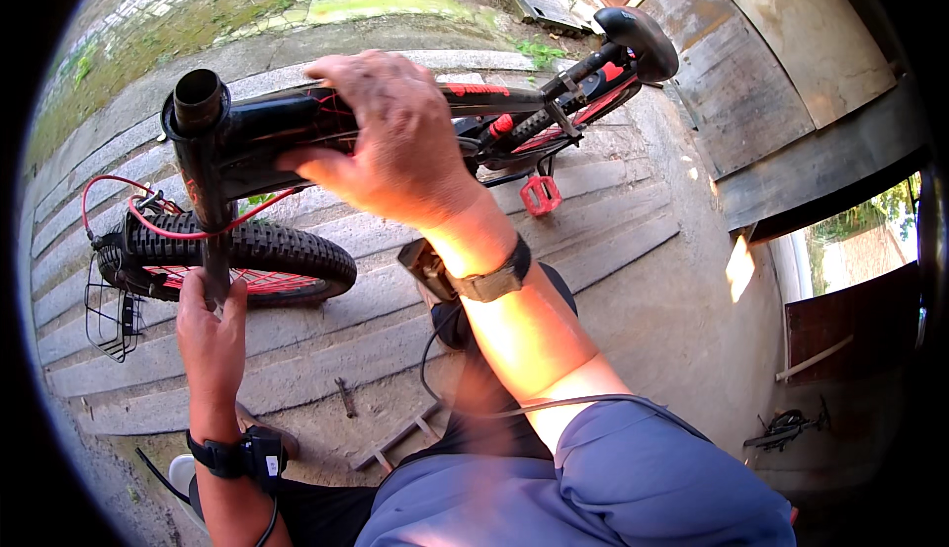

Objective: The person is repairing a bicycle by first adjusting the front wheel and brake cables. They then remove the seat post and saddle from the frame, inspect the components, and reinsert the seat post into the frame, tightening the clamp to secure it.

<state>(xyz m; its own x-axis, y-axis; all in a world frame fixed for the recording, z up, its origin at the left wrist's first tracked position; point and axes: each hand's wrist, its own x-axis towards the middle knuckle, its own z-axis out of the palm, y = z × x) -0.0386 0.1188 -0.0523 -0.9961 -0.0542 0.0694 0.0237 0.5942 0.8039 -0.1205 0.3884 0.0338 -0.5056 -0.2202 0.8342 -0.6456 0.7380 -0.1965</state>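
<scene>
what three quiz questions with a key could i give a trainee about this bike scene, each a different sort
1. Multiple choice: what colour is the visible pedal? a) blue b) red c) white
2. True or false: the right hand is on the saddle.
3. Fill in: the ____ hand is the one lower in the picture, at the lower end of the dark tube.

Key:
1. b) red
2. False; the right hand is on the bike frame.
3. left hand
</scene>
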